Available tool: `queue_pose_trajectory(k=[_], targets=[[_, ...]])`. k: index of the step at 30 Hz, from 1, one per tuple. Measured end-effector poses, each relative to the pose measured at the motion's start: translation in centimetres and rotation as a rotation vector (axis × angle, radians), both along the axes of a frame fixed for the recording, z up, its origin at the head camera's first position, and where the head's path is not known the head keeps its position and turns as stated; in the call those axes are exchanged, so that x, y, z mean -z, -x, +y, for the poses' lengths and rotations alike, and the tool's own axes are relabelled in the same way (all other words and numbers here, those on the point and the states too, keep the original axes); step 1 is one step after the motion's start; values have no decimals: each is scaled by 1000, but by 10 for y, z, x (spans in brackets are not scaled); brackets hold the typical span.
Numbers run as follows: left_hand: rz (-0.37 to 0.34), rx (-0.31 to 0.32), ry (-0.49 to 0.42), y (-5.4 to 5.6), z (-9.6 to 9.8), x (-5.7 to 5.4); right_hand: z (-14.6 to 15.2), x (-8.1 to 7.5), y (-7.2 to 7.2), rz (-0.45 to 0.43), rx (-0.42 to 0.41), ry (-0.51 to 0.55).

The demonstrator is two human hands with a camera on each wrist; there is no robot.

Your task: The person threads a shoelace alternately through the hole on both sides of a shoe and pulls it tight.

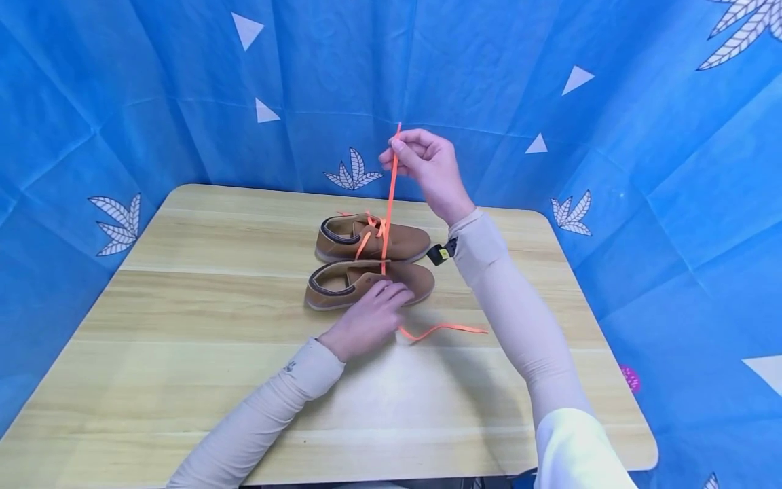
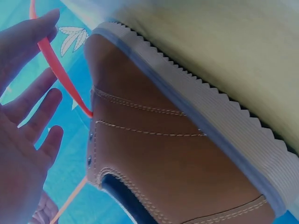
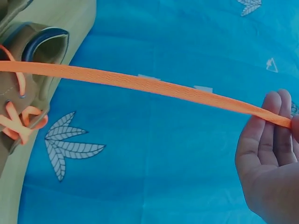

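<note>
Two brown shoes stand side by side on the table, toes to the right. My right hand (image 1: 430,163), raised above them, pinches an orange shoelace (image 3: 154,86) near its tip. That lace runs taut down to the near shoe (image 1: 332,295). Low at the near shoe's side, my left hand (image 1: 369,319) has another length of orange lace (image 2: 65,79) between thumb and index finger, its other fingers spread. This length comes out of an eyelet by the shoe's front, and its loose end (image 1: 446,326) trails over the tabletop. The far shoe (image 1: 406,241) has orange lacing across it.
The shoes stand toward the back of a light wooden table (image 1: 183,339) with rounded corners. Blue cloth (image 1: 476,68) with white leaf and triangle prints hangs behind and on both sides. A black strap device (image 1: 441,252) is on my right wrist.
</note>
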State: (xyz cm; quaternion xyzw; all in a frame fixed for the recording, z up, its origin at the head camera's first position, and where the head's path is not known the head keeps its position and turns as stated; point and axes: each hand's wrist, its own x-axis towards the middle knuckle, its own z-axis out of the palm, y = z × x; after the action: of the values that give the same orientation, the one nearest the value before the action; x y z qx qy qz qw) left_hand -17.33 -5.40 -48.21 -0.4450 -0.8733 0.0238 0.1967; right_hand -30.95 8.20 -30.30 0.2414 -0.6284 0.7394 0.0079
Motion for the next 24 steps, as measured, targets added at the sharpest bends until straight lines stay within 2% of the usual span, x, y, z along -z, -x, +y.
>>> queue_pose_trajectory(k=[3, 7, 9, 11, 14, 15, 19, 24], targets=[[-34, 3, -17, 1, -1, -2, -1, -3, -3, 20, -4, 33], [-179, 3, -137, 9, -14, -13, 0, 2, -9, 50, -3, 50], [-234, -39, -256, 15, -24, -19, 2, 7, -12, 67, 11, 54], [-255, -110, -370, 22, -35, -23, 4, 13, -15, 83, 26, 66], [-305, -217, -527, 29, -48, -25, 9, 19, -21, 105, 39, 99], [-332, -237, -553, 31, -51, -24, 10, 21, -24, 115, 40, 107], [-470, -284, -563, 34, -56, -22, 15, 29, -38, 193, 18, 131], [-566, -323, -515, 37, -54, -19, 16, 46, -57, 304, -112, 246]])
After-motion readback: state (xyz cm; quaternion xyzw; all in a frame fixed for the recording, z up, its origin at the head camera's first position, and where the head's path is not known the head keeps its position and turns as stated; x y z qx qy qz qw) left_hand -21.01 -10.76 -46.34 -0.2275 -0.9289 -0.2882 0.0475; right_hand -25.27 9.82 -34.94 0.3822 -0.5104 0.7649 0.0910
